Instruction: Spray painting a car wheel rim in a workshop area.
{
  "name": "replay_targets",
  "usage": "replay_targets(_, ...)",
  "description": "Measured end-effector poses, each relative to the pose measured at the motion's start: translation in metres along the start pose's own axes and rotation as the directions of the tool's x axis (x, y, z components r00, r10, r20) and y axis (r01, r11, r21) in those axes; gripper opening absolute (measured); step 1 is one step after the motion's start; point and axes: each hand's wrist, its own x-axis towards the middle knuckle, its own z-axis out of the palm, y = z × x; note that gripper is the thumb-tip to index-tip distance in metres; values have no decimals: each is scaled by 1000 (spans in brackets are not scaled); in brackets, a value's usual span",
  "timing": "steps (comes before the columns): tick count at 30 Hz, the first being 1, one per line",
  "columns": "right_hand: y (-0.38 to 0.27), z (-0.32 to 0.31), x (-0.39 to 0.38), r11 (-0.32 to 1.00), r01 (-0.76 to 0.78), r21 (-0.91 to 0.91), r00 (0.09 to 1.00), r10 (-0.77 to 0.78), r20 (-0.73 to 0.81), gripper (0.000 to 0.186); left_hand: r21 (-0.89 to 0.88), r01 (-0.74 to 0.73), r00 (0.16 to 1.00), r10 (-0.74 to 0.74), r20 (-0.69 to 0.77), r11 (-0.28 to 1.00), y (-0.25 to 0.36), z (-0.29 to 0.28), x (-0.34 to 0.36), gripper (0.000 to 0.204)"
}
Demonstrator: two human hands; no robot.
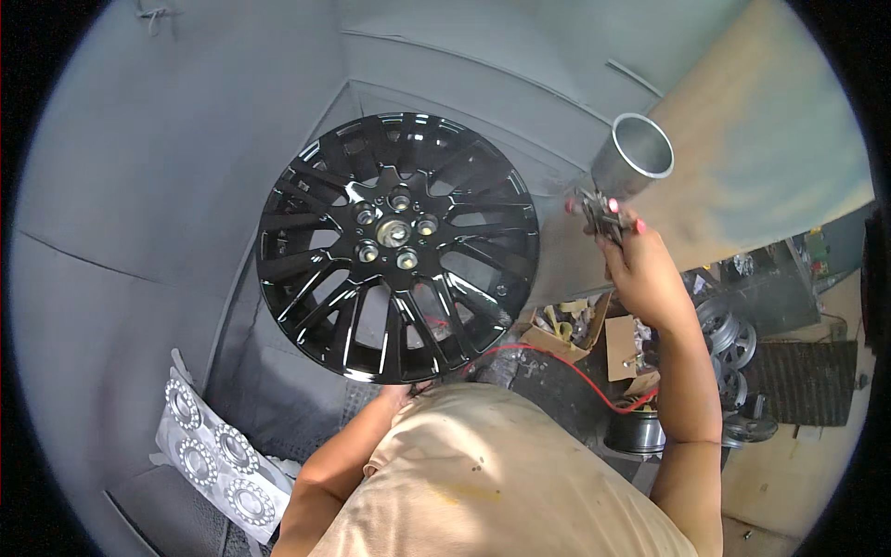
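A glossy black multi-spoke alloy wheel (pixel 393 232) faces me, with bolt holes around its center. To its right, my right hand (pixel 643 283) is closed around a spray gun (pixel 601 215) with red knobs. A round metal cup (pixel 617 167) sits on top of the gun, its open mouth tilted toward me. The gun is apart from the wheel. My left hand (pixel 401 394) is at the wheel's lower edge, close to my shirt; its fingers are mostly hidden behind the rim, so I cannot tell what they hold.
A red hose (pixel 580 371) curves behind the wheel toward the right. Cardboard boxes (pixel 571 330) of small parts and several silver wheels (pixel 729 339) are at the lower right. A white sheet with round patterns (pixel 223 450) lies lower left. Grey walls (pixel 139 167) surround the wheel.
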Motion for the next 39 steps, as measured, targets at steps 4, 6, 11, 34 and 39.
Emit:
replay_targets(4,13,-7,-49,979,-106,173,991,90,99,31,-22,23,999,-24,-22,999,-17,-45,8,17)
replay_targets(6,5,-7,-67,958,-15,285,961,-65,268,29,32,80,997,-80,21,996,-33,-104,52,16)
replay_targets(11,-11,14,-81,941,84,329,974,-147,171,20,330,-83,993,48,111,940,1,-197,66,27)
replay_targets(34,-57,40,4,918,366,154,918,-383,104,25,-241,-441,893,397,-212,865,62,-158,49,38)
replay_targets(39,-65,38,19,963,241,118,969,-245,18,22,-354,-390,898,436,59,850,52,-120,23,49)
